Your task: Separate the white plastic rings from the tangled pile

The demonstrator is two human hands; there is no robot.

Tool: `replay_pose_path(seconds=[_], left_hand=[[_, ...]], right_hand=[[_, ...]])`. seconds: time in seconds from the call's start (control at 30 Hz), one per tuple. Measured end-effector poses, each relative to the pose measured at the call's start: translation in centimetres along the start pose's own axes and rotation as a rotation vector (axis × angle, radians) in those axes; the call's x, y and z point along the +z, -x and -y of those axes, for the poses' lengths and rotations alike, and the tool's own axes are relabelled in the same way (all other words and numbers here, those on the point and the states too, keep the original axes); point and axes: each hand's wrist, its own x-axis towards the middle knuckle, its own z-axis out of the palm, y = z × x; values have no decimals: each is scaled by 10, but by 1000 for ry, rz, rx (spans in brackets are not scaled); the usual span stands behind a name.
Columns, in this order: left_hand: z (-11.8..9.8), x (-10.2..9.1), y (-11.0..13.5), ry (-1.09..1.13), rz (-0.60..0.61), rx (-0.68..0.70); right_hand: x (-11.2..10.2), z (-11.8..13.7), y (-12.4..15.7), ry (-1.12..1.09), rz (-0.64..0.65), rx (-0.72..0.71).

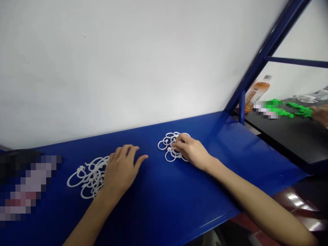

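Head view: right hand (pixel 192 150) touches white rings (pixel 169 149); bottle label (pixel 252 95) unreadable.

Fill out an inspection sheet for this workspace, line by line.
Surface: blue tabletop, smooth, running along a pale wall.
Job's things: thin white rings in two heaps, left heap looking larger than right heap.
Clutter: dark item at the left end, partly hidden by pixelation.
Hands: left hand open beside the left heap, partly covering it; right hand has its fingers at the right heap, grip unclear.
Cables: nothing seen on the blue tabletop; white cord-like loops on the neighbouring black table.
Surroundings: orange-tinted bottle, green pieces, a co-worker's hand.
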Motion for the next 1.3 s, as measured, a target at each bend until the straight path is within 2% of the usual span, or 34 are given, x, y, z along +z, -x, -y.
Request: replay_pose_path(seconds=[0.1,0.2,0.3,0.4,0.57,0.67,0.73,0.83,1.0,1.13,1.3], left_hand=[[20,-3,1,-245,138,-197],[30,-4,2,-307,263,-248],[28,0,1,-238,298,-185],[23,6,1,-100,265,-83],[17,16,2,167,185,142],[16,17,3,258,157,197],[16,15,3,271,151,178],[19,9,2,186,169,71],[25,1,2,71,349,-81],[29,1,2,124,407,-87],[42,0,1,323,455,-93]], right_hand=[[-9,-14,-2,17,-10,53],[-15,-17,-3,-10,58,9],[-16,-13,-3,-38,139,-7],[-12,-12,-3,-39,190,-12],[-7,-15,-3,51,202,25],[-9,-14,-3,68,191,20],[-11,-13,-3,77,172,20],[-12,-12,-3,100,131,24],[-11,-10,-3,112,99,6],[-10,-6,-3,100,95,2],[-7,-2,-2,95,95,-5]])
